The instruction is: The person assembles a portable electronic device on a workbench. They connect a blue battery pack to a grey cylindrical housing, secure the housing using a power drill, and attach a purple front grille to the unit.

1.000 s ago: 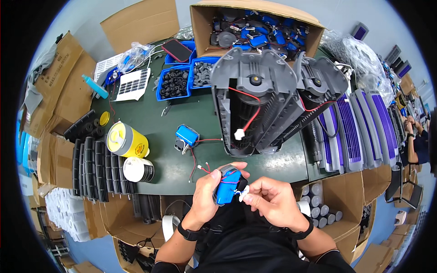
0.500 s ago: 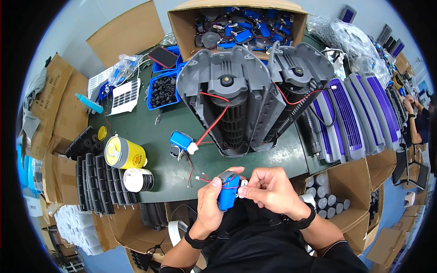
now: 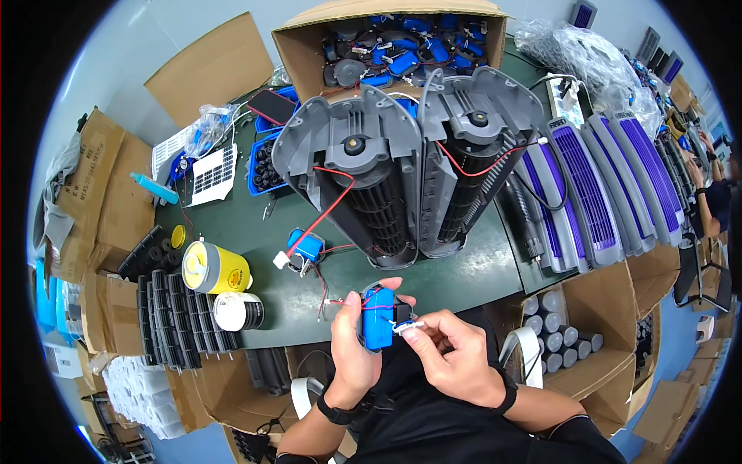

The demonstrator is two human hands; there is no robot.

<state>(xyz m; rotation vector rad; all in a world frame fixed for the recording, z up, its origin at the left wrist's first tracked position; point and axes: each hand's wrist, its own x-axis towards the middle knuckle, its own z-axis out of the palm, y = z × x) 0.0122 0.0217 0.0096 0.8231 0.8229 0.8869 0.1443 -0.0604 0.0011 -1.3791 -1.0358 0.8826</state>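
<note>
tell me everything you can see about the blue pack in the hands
The blue pack is a small block wrapped in glossy blue film, standing roughly upright above the near edge of the green table. Thin red wires cross its front and trail off to its left. The left hand grips it from behind and below; the right hand pinches a small white connector at its right side.

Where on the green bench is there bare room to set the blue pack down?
Bare green mat lies between the grey fan housings and the bench's near edge, right of the small blue motor. The yellow tub side and the purple-grille panels are crowded.
</note>
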